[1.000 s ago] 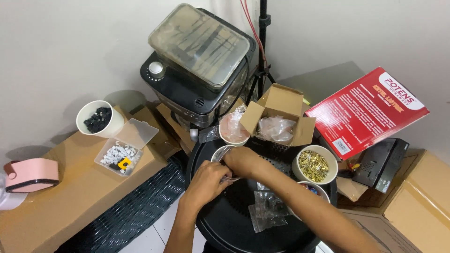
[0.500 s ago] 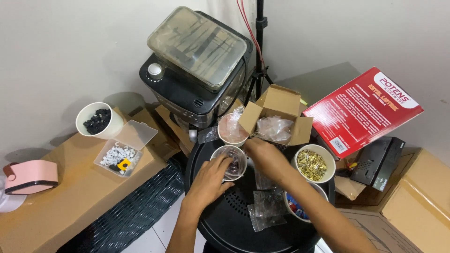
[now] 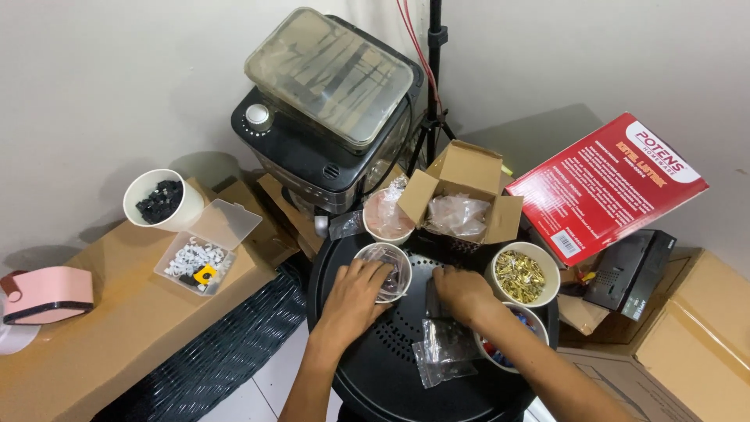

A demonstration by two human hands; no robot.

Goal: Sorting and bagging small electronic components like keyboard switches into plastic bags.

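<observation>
Probably home corner; cardboard boxes (image 3: pixel 117 328), kitchen appliance (image 3: pixel 328 117), tiled floor (image 3: pixel 273 375).
</observation>
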